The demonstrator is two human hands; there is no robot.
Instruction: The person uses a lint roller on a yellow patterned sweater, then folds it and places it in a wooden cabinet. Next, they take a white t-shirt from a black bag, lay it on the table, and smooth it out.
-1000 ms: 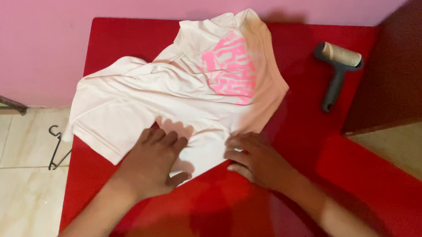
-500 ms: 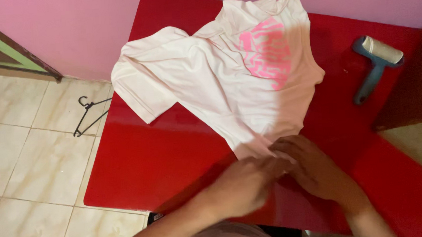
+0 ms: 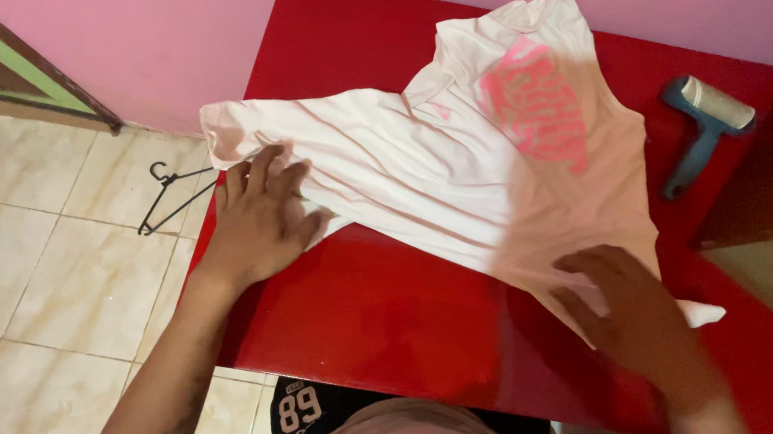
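1. Since half a second ago, left hand (image 3: 260, 219) has moved out to the sleeve of the white T-shirt (image 3: 419, 169), fingers spread flat.
2. Right hand (image 3: 634, 313), blurred, presses the hem; grip cannot be told.
3. Shirt lies across the red table (image 3: 384, 308), sleeve at its left edge.
4. Pink print (image 3: 538, 116) faces up; lint roller (image 3: 705, 127) well apart, right.

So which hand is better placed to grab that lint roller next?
Probably the right hand. It rests on the shirt at the near right, on the same side of the red table as the lint roller. The left hand presses the far-left sleeve.
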